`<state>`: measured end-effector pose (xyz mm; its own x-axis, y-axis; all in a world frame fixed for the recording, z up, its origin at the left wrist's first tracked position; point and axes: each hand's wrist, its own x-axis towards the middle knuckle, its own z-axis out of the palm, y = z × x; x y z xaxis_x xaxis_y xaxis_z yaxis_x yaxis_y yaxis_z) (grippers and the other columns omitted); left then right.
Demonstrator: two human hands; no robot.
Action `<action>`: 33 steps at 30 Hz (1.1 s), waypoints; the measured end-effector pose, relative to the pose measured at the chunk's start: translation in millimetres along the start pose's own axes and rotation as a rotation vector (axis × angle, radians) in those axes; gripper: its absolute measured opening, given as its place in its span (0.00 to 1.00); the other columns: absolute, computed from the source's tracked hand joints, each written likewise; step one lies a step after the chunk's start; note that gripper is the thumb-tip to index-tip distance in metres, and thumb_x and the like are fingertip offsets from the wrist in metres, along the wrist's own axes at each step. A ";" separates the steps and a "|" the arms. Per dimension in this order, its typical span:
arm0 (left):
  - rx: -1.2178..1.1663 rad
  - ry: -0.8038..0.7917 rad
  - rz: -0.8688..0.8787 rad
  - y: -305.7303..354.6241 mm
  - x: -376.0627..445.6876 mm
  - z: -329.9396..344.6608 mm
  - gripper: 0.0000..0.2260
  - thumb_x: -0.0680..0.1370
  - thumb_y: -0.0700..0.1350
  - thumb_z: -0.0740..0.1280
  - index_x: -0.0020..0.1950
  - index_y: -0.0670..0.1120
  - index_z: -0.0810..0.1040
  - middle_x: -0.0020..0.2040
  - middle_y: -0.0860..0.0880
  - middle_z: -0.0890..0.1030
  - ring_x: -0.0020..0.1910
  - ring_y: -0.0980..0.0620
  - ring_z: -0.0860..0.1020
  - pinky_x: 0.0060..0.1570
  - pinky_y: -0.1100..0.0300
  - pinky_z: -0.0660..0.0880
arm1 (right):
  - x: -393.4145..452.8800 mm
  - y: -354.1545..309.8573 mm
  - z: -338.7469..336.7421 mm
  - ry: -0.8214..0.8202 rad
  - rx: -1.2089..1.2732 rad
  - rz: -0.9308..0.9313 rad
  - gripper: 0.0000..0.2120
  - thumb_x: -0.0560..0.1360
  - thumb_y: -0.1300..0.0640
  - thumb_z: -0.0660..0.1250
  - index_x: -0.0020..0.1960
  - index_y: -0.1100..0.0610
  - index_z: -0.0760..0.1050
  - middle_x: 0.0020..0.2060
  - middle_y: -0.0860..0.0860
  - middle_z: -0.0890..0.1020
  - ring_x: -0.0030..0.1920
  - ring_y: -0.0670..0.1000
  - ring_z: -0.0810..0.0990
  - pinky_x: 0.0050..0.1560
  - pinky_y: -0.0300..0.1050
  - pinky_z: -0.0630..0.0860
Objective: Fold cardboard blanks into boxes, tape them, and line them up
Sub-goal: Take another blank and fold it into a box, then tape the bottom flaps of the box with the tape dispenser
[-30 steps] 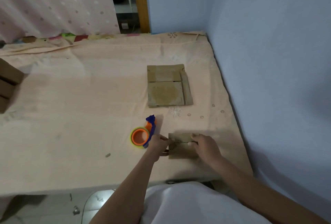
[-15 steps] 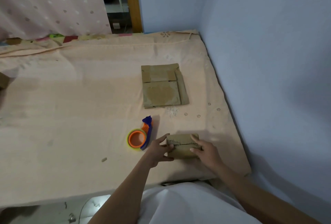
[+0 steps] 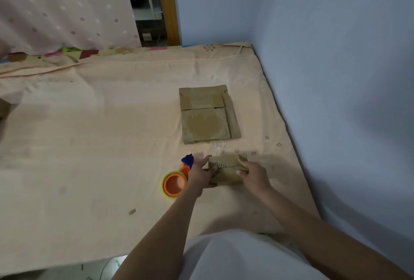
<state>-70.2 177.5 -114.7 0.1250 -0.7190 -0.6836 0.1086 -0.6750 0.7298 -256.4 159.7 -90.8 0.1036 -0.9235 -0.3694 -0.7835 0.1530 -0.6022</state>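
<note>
Small box (image 3: pixel 227 171): lower centre of the frame, on the peach sheet (image 3: pixel 100 134), closed, so its inside is hidden; a toothed seam runs across its top.
Left hand (image 3: pixel 200 174): grasps the box's left end, fingers curled round it.
Right hand (image 3: pixel 254 173): grasps the right end, fingertips on top.
Tape dispenser (image 3: pixel 177 180): orange and blue, just left of the left hand.
Flat cardboard blanks (image 3: pixel 208 115): stacked above the box, apart from it.
</note>
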 end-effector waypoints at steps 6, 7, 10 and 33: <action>0.029 -0.013 -0.023 2.6 7.5 -0.3 0.24 0.79 0.39 0.69 0.73 0.55 0.71 0.57 0.44 0.80 0.56 0.42 0.80 0.43 0.43 0.83 | 5.8 -12.7 13.7 -0.129 -0.501 -0.296 0.33 0.82 0.50 0.63 0.81 0.57 0.53 0.81 0.56 0.49 0.81 0.59 0.46 0.79 0.52 0.45; 0.041 -0.019 -0.021 4.9 7.3 -1.6 0.24 0.79 0.40 0.69 0.73 0.55 0.71 0.57 0.44 0.80 0.56 0.42 0.81 0.43 0.43 0.83 | 7.1 -12.3 17.5 -0.144 -0.531 -0.336 0.33 0.82 0.49 0.62 0.81 0.56 0.52 0.81 0.57 0.48 0.81 0.59 0.44 0.80 0.53 0.44; 0.077 -0.050 -0.005 7.4 9.2 -3.7 0.24 0.79 0.41 0.69 0.73 0.56 0.70 0.56 0.44 0.81 0.55 0.43 0.81 0.41 0.47 0.84 | 9.1 -7.4 25.9 -0.145 -0.562 -0.334 0.34 0.83 0.46 0.59 0.82 0.56 0.49 0.81 0.59 0.46 0.80 0.61 0.41 0.80 0.56 0.40; 0.896 0.284 0.125 -22.6 -19.5 -61.2 0.03 0.76 0.35 0.63 0.47 0.41 0.71 0.42 0.45 0.76 0.42 0.45 0.76 0.38 0.54 0.71 | 13.3 -1.0 30.6 -0.118 -0.421 -0.333 0.35 0.82 0.45 0.61 0.82 0.53 0.48 0.81 0.55 0.45 0.80 0.56 0.37 0.77 0.48 0.32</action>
<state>-14.7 216.9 -117.4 0.3325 -0.8073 -0.4877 -0.7044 -0.5564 0.4408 -235.5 158.0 -116.7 0.4366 -0.8486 -0.2988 -0.8718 -0.3169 -0.3736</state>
